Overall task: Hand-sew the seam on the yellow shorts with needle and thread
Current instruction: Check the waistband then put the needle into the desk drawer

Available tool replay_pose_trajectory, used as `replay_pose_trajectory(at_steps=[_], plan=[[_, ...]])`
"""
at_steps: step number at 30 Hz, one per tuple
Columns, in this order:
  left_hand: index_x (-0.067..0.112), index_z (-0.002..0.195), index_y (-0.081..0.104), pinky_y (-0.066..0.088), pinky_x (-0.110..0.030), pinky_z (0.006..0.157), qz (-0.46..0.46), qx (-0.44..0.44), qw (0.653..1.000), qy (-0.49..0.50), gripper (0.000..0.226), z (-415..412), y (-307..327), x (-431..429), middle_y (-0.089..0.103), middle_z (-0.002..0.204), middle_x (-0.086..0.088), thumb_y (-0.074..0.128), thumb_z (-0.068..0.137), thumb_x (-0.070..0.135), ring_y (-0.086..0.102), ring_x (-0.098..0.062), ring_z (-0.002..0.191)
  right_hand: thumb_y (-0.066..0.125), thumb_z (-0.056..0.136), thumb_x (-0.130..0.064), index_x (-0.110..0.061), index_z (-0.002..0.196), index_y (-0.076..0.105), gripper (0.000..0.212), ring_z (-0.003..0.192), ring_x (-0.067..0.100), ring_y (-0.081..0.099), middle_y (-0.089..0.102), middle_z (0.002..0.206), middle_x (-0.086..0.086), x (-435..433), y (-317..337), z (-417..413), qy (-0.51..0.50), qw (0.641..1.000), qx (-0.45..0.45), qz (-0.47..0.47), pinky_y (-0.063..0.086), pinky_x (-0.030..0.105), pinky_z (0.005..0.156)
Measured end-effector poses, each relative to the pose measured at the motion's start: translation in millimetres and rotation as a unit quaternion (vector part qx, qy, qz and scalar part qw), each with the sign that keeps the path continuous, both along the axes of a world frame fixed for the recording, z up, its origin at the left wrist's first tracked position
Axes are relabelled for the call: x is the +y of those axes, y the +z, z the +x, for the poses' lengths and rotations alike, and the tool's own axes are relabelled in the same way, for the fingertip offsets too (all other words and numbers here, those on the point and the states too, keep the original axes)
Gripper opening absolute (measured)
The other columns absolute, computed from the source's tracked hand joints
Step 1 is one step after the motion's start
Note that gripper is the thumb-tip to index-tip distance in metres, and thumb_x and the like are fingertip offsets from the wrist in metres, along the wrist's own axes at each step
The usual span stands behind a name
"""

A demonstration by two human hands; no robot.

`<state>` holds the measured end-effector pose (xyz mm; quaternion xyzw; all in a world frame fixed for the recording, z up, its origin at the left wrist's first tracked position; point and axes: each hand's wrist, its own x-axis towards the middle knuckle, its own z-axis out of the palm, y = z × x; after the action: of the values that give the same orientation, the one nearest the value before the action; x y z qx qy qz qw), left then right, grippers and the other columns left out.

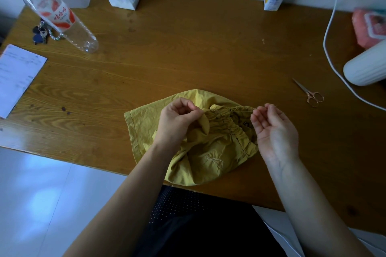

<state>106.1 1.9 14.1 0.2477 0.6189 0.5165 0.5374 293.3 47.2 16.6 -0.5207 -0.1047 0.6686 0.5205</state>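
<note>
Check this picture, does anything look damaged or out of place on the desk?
Yes: the yellow shorts have a frayed patch of loose pale threads on the side nearest the person. A small pale scrap, perhaps thread, lies alone on the wooden table beyond them.

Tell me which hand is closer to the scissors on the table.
Right. The right hand, pinching the thread, sits just left of the scissors; the left hand grips the yellow shorts farther left, beyond the right hand.

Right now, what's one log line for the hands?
left hand: pinches yellow shorts | right hand: pinches thread | scissors: on table, untouched
</note>
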Motion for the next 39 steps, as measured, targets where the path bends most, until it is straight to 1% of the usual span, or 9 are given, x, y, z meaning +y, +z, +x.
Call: replay_pose_trajectory(at_steps=[8, 11, 14, 21, 24, 27, 30, 35, 39], plan=[[0.015, 0.070, 0.059, 0.053, -0.022, 0.055, -0.005, -0.027, 0.999, 0.018, 0.023, -2.7, 2.1, -0.1, 0.066, 0.065, -0.001, 0.066, 0.079, -0.005, 0.064, -0.011, 0.058, 0.049, 0.096, -0.010, -0.008, 0.088, 0.060, 0.014, 0.065, 0.010, 0.068, 0.068, 0.067, 0.000, 4.7, -1.1, 12.4, -0.027, 1.000, -0.012, -0.004, 0.055, 0.021, 0.064], [0.014, 0.074, 0.057, 0.053, -0.022, 0.055, -0.004, -0.045, 0.999, 0.027, 0.022, -3.1, 2.5, 0.1, 0.066, 0.067, -0.003, 0.065, 0.080, -0.007, 0.065, -0.012, 0.059, 0.049, 0.096, -0.010, -0.008, 0.088, 0.060, 0.013, 0.065, 0.010, 0.068, 0.067, 0.068, 0.001, 5.9, -1.1, 16.7, -0.033, 0.999, -0.013, -0.008, 0.055, 0.021, 0.065], [0.014, 0.080, 0.054, 0.052, -0.022, 0.054, -0.008, -0.057, 0.998, 0.029, 0.023, -2.6, 2.2, 0.4, 0.065, 0.069, -0.006, 0.064, 0.080, -0.007, 0.064, -0.013, 0.058, 0.049, 0.096, -0.010, -0.008, 0.087, 0.060, 0.014, 0.065, 0.010, 0.068, 0.068, 0.066, -0.001, 6.1, -1.3, 18.4, -0.034, 0.999, -0.015, -0.009, 0.055, 0.021, 0.065], [0.014, 0.086, 0.053, 0.053, -0.025, 0.054, -0.017, -0.061, 0.997, 0.036, 0.024, -1.5, 0.7, 0.6, 0.065, 0.067, -0.004, 0.063, 0.080, -0.007, 0.063, -0.015, 0.057, 0.049, 0.096, -0.011, -0.008, 0.087, 0.060, 0.015, 0.064, 0.009, 0.068, 0.067, 0.066, -0.001, 5.0, 0.3, 17.8, -0.033, 0.999, -0.011, -0.005, 0.055, 0.020, 0.063], [0.015, 0.083, 0.056, 0.053, -0.024, 0.055, -0.019, -0.045, 0.998, 0.030, 0.021, -2.2, 1.1, 0.6, 0.064, 0.071, -0.006, 0.064, 0.081, -0.004, 0.063, -0.014, 0.060, 0.048, 0.096, -0.011, -0.008, 0.088, 0.060, 0.014, 0.064, 0.009, 0.068, 0.067, 0.066, -0.001, 4.1, 1.1, 16.3, -0.027, 1.000, -0.009, -0.005, 0.055, 0.020, 0.064], [0.014, 0.083, 0.062, 0.053, -0.022, 0.057, -0.032, -0.016, 0.999, -0.003, 0.014, -2.9, 2.1, 1.2, 0.066, 0.070, -0.001, 0.065, 0.082, 0.000, 0.064, -0.012, 0.062, 0.049, 0.096, -0.010, -0.008, 0.089, 0.060, 0.014, 0.065, 0.009, 0.067, 0.067, 0.067, -0.001, 3.7, 3.0, 16.0, -0.022, 1.000, -0.011, -0.002, 0.055, 0.020, 0.065], [0.013, 0.085, 0.064, 0.054, -0.022, 0.058, -0.043, -0.006, 0.999, -0.026, 0.011, -3.6, 3.4, 1.8, 0.067, 0.069, 0.002, 0.062, 0.085, 0.002, 0.065, -0.010, 0.064, 0.048, 0.096, -0.010, -0.008, 0.089, 0.060, 0.014, 0.066, 0.009, 0.068, 0.067, 0.069, 0.000, 4.5, 6.2, 17.7, -0.024, 1.000, -0.010, 0.000, 0.055, 0.020, 0.065], [0.014, 0.088, 0.064, 0.054, -0.024, 0.060, -0.045, 0.002, 0.998, -0.040, 0.014, -3.5, 5.1, 2.3, 0.065, 0.072, -0.001, 0.055, 0.090, 0.003, 0.063, -0.012, 0.066, 0.048, 0.096, -0.010, -0.008, 0.089, 0.060, 0.014, 0.066, 0.009, 0.068, 0.067, 0.070, 0.001, 6.9, 10.7, 21.3, -0.031, 0.999, -0.008, 0.002, 0.055, 0.020, 0.065], [0.014, 0.087, 0.065, 0.054, -0.022, 0.056, -0.047, 0.010, 0.998, -0.048, 0.016, -2.2, 6.6, 1.7, 0.066, 0.070, 0.000, 0.054, 0.091, 0.003, 0.063, -0.011, 0.064, 0.049, 0.096, -0.010, -0.008, 0.089, 0.060, 0.013, 0.066, 0.009, 0.068, 0.068, 0.068, 0.000, 7.4, 12.9, 22.7, -0.034, 0.999, -0.006, 0.001, 0.055, 0.020, 0.065]])
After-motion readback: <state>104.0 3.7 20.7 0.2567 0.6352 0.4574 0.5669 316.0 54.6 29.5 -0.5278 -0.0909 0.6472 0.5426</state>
